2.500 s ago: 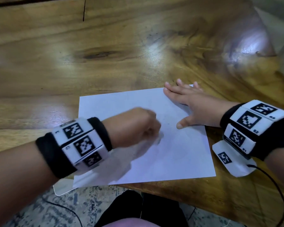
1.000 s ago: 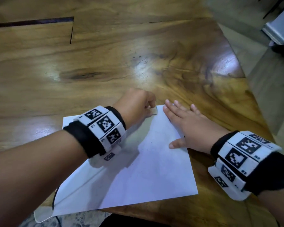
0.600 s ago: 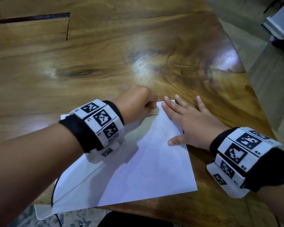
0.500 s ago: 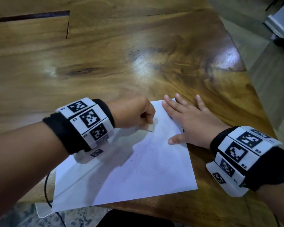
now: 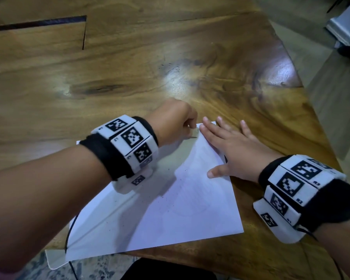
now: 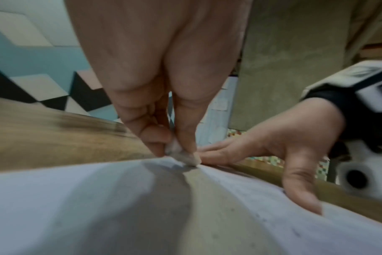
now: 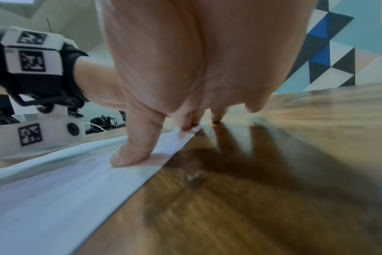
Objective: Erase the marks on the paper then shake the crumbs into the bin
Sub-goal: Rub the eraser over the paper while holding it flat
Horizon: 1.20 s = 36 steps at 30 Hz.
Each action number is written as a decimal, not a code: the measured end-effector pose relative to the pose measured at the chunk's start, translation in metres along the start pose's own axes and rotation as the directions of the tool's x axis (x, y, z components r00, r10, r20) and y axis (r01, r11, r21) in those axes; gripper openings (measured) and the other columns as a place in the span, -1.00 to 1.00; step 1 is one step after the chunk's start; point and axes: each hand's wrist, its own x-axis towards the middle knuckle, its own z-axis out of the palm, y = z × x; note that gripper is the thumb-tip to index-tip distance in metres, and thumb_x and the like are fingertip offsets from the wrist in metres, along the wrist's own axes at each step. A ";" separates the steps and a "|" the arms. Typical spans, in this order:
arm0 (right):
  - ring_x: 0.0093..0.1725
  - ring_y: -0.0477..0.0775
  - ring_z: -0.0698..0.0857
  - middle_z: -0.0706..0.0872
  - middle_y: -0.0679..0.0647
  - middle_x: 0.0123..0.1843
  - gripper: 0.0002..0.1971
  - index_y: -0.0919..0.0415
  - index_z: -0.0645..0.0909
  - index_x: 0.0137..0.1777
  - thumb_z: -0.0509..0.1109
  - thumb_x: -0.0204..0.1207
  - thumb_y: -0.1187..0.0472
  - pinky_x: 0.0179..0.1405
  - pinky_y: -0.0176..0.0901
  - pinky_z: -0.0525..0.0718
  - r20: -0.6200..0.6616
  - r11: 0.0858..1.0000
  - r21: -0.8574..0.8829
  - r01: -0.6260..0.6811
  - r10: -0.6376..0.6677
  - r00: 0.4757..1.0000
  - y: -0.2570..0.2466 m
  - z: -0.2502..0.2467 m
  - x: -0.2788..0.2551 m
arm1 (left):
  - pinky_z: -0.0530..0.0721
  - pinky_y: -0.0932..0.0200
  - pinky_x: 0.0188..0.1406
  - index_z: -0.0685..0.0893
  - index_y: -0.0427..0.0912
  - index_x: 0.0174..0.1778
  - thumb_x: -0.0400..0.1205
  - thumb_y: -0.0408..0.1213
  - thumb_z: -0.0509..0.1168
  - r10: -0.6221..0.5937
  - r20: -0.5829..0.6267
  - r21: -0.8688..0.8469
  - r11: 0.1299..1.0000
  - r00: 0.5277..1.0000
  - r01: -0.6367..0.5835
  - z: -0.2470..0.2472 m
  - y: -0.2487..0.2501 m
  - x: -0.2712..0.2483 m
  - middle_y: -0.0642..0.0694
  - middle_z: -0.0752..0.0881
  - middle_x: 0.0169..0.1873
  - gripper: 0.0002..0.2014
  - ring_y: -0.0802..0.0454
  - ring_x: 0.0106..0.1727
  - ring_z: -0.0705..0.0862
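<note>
A white sheet of paper (image 5: 170, 209) lies at the near edge of the wooden table (image 5: 129, 67), with faint pencil traces and dark crumbs on it. My left hand (image 5: 176, 122) pinches a small white eraser (image 5: 193, 133) and presses it on the paper's far corner. The left wrist view shows the eraser (image 6: 183, 156) squeezed between thumb and fingers, touching the paper (image 6: 98, 207). My right hand (image 5: 230, 150) lies flat along the paper's right edge, fingers spread and straight, thumb (image 7: 133, 151) on the sheet (image 7: 55, 189). No bin is in view.
The paper's near left corner hangs over the table's front edge, above a clear plastic sheet (image 5: 53, 261). The table's right edge runs diagonally close to my right wrist. A white object (image 5: 346, 25) stands on the floor at the far right.
My left hand rubbed the eraser from the paper's middle up to its far corner, back slightly, then to the corner again. My right hand stays flat on the sheet's right edge.
</note>
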 end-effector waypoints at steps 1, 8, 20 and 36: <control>0.50 -0.22 -0.49 -0.59 -0.33 0.42 0.06 -0.09 -0.42 0.58 0.32 0.38 -0.30 0.50 0.17 -0.46 -0.003 1.000 0.001 0.001 -0.001 1.000 0.000 0.000 0.000 | 0.57 0.14 -0.12 0.73 -0.21 -0.16 0.43 -0.34 0.40 -0.002 -0.038 -0.001 1.000 0.999 0.002 0.001 0.001 0.001 -0.16 0.76 -0.16 -0.90 -0.04 -0.16 0.62; 0.58 -0.12 -0.46 -0.50 -0.25 0.59 0.06 -0.06 -0.40 0.59 0.33 0.38 -0.28 0.53 0.17 -0.43 -0.010 1.000 0.001 -0.001 0.001 1.000 0.000 0.001 0.001 | 0.61 0.09 -0.07 0.75 -0.17 -0.18 0.41 -0.27 0.45 -0.025 0.162 -0.001 1.000 0.986 0.026 -0.002 -0.011 -0.011 -0.11 0.77 -0.17 -0.88 -0.06 -0.14 0.67; 0.58 -0.12 -0.45 -0.48 -0.26 0.59 0.05 -0.07 -0.38 0.59 0.34 0.38 -0.26 0.53 0.19 -0.41 -0.016 1.000 0.019 0.001 -0.001 1.000 0.001 0.001 -0.001 | 0.63 0.15 -0.12 0.75 -0.17 -0.21 0.39 -0.27 0.48 -0.072 0.056 -0.035 0.997 0.996 0.074 -0.006 -0.016 -0.017 -0.13 0.77 -0.23 -0.89 -0.07 -0.18 0.67; 0.58 -0.13 -0.45 -0.50 -0.28 0.57 0.06 -0.07 -0.38 0.60 0.36 0.38 -0.25 0.53 0.18 -0.43 -0.021 0.999 0.036 0.009 -0.008 1.000 0.002 0.002 0.001 | 0.49 0.39 -0.31 0.75 -0.19 -0.19 0.41 -0.27 0.46 -0.047 0.096 -0.060 0.997 0.994 0.053 0.000 -0.015 -0.019 -0.09 0.75 -0.24 -0.88 0.07 -0.29 0.60</control>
